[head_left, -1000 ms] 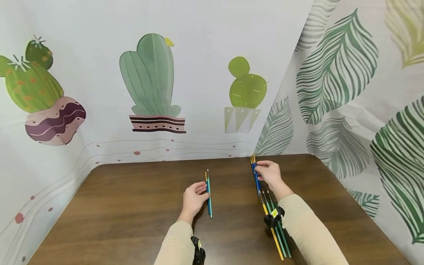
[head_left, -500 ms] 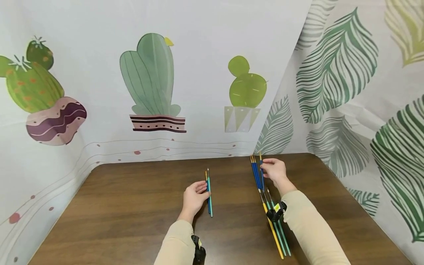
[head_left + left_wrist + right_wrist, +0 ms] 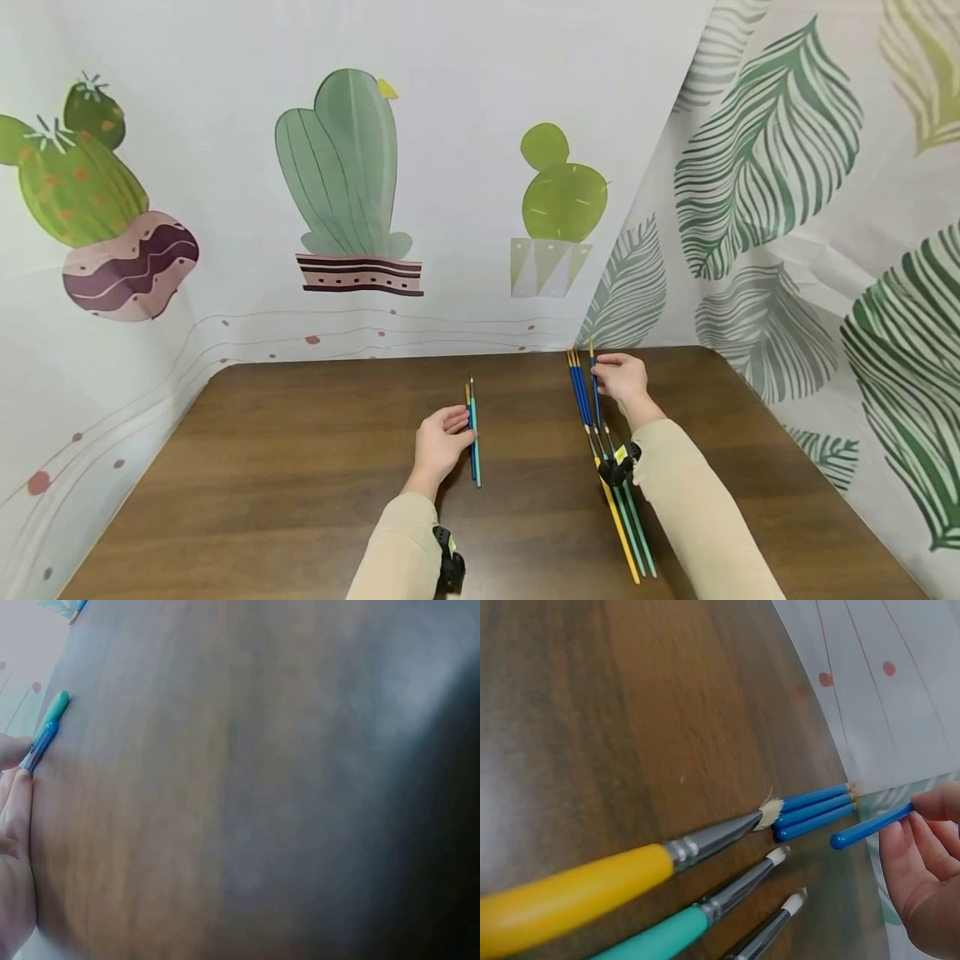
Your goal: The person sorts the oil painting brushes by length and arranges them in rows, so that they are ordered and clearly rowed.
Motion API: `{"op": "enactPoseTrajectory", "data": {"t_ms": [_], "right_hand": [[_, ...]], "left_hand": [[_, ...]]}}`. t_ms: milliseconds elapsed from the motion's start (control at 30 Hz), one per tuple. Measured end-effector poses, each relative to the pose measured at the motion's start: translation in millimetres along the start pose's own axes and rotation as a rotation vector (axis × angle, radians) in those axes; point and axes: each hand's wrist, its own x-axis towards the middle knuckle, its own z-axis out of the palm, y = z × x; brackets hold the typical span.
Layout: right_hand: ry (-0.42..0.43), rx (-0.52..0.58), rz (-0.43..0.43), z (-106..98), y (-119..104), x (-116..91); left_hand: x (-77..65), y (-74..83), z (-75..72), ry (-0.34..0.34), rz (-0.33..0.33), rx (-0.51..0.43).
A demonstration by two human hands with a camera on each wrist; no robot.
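My left hand (image 3: 438,446) pinches two thin paintbrushes, a teal-handled one (image 3: 477,454) and a blue-handled one (image 3: 43,742), side by side with bristles toward the back wall. At the far right of the table, my right hand (image 3: 626,385) pinches a single blue paintbrush (image 3: 870,826) between thumb and fingers, bristles up. Just left of it lie three more blue paintbrushes (image 3: 814,808), close together. In the right wrist view the held brush is apart from them. Nearer me lie a large yellow paintbrush (image 3: 621,529) and two green paintbrushes (image 3: 634,529), partly beneath the right wrist.
The brown wooden table (image 3: 300,483) meets a white wall covering (image 3: 465,167) printed with cacti at the back. A leaf-patterned covering (image 3: 780,325) hangs along the right side.
My right hand has drawn one blue paintbrush away to the right from the other blue ones and slightly lifted it. My left hand stays in place with its two brushes.
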Motion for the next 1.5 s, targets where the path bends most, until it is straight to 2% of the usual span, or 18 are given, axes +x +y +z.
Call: {"op": "enactPoseTrajectory", "data": {"t_ms": [100, 200, 267, 500, 800, 1167, 1500], "right_hand": [[-0.002, 0.010, 0.003, 1, 0, 5], [0.005, 0.007, 0.012, 4, 1, 8], [0.011, 0.003, 0.016, 6, 2, 10], [0.009, -0.036, 0.034, 10, 7, 16], [0.009, -0.089, 0.011, 13, 12, 21], [0.030, -0.196, 0.011, 15, 14, 22], [0.028, -0.182, 0.022, 12, 12, 19]], "left_hand": [[1.9, 1.1, -0.3, -0.002, -0.019, 0.019], [3.2, 3.2, 0.0, -0.010, -0.085, 0.033], [3.7, 3.0, 0.1, -0.012, -0.097, 0.040], [2.6, 1.8, 0.9, -0.014, -0.108, 0.027], [2.7, 0.2, 0.9, -0.015, -0.071, -0.040], [3.6, -0.7, 1.4, -0.010, -0.111, 0.012], [5.5, -2.5, 1.7, -0.002, -0.120, 0.026]]}}
